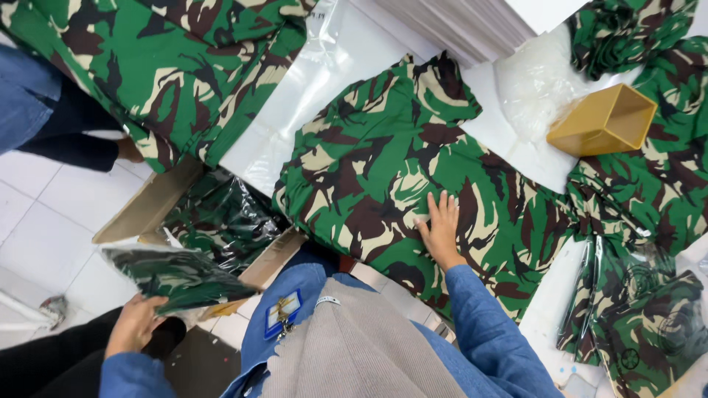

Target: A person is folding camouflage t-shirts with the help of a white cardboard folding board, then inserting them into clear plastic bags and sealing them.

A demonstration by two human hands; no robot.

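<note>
The hands are busy on different things. The right hand [441,225] lies flat, fingers spread, pressed on a camouflage garment [383,177] spread over the white worktop [509,140]. The left hand [136,322] reaches down to the side, its fingers closed around the lower edge of a bagged camouflage garment [177,276] sealed in clear plastic, held out over a cardboard box [155,203] on the tiled floor. More bagged pieces lie inside that box. On the worktop, beyond the flat garment, sits a yellow open container [605,121] tipped on its side, with crumpled clear plastic [527,85] just beside it. Other camouflage cloth is heaped at the far left [169,66] and along the right edge [656,184], and a few packed bags [641,324] rest near the right corner. Both sleeves are blue denim.
</note>
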